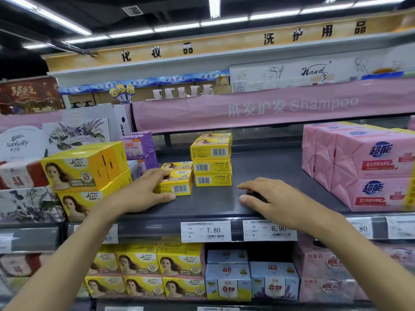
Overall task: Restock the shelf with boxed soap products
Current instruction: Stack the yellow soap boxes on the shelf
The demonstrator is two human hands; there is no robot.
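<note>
On the dark grey shelf [265, 167] my left hand [143, 191] grips a small stack of yellow soap boxes [177, 182], fingers over the top and thumb along the front bottom edge. Just behind and right of it stands a taller stack of the same yellow boxes [212, 162], barcodes facing me. My right hand [276, 198] hovers low over the shelf's front edge with fingers loosely curled and nothing visible in it. Two larger yellow soap packs [85, 176] are stacked at the left end of the shelf.
Pink wrapped soap packs [363, 169] fill the shelf's right side, purple packs [139, 149] stand at the back left. Price tags [205, 231] line the shelf edge. The shelf below holds more yellow boxes [157, 270] and blue-and-white boxes [251, 279]. A pink shampoo banner [280, 106] hangs above.
</note>
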